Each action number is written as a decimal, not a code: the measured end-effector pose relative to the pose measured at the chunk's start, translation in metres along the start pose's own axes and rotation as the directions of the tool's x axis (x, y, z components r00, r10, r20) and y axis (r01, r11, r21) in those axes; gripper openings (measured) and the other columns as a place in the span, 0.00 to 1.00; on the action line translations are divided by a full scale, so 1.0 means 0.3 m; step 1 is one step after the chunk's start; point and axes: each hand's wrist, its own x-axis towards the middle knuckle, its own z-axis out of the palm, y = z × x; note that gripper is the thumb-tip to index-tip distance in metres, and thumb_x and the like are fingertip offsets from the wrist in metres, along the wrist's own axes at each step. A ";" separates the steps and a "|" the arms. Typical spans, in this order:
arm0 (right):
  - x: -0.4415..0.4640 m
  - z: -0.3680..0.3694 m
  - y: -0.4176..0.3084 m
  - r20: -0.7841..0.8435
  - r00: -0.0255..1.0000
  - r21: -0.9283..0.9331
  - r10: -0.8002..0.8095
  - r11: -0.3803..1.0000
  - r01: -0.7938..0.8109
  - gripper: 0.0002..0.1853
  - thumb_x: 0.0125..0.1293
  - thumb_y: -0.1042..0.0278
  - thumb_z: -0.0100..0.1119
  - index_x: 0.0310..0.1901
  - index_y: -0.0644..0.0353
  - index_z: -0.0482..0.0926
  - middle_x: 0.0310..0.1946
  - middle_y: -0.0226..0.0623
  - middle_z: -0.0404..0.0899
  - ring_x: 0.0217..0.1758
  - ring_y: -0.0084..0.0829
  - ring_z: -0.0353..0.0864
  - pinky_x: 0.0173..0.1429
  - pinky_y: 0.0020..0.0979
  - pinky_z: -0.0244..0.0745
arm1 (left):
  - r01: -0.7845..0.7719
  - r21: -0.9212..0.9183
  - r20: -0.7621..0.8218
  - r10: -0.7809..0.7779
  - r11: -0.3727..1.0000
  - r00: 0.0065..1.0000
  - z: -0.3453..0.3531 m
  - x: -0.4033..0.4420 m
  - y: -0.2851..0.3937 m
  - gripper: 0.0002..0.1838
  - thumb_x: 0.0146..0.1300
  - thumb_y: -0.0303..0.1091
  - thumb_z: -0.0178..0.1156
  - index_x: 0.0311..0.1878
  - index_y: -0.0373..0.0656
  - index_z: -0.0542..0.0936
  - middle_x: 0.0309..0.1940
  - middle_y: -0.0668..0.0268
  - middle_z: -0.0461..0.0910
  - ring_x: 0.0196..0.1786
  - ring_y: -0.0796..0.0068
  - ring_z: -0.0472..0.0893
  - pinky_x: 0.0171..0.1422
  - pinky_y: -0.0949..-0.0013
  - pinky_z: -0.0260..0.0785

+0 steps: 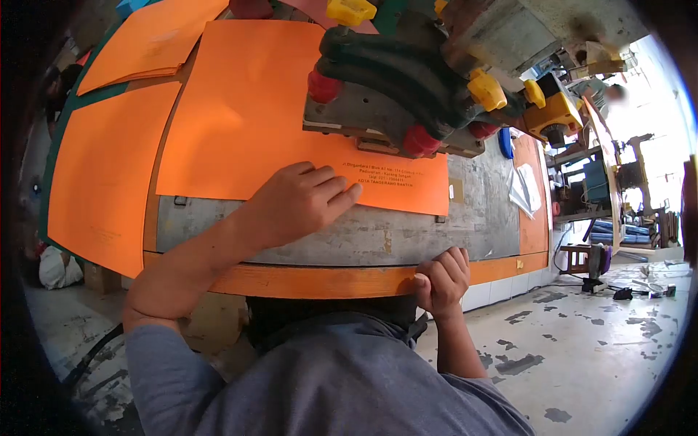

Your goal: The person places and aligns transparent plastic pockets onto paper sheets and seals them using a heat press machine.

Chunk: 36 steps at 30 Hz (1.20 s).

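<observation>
A large orange sheet lies on a grey metal work surface, with several lines of dark print near its front right corner. Over its front edge rests my left hand, fingers curled closed beside the print; whatever the fingers may hold is hidden. At the wooden front edge of the table is my right hand, closed like a fist, its inside hidden. Above the sheet stands a machine with a dark green arm, red knobs and yellow knobs, covering part of the sheet.
More orange sheets lie in stacks at the left. A blue object and crumpled clear plastic are right of the machine. A yellow control box hangs at the right. Cables and small items lie on the worn floor.
</observation>
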 end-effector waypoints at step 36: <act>0.049 0.000 -0.033 0.246 0.939 -0.020 0.242 0.969 -0.245 0.24 0.70 0.54 0.72 0.64 0.53 0.85 0.47 0.35 0.75 0.51 0.39 0.75 0.56 0.42 0.72 | 0.364 -0.166 0.028 -0.365 0.917 0.931 0.046 0.129 0.255 0.20 0.73 0.37 0.69 0.65 0.41 0.83 0.61 0.58 0.85 0.64 0.57 0.82 0.68 0.54 0.73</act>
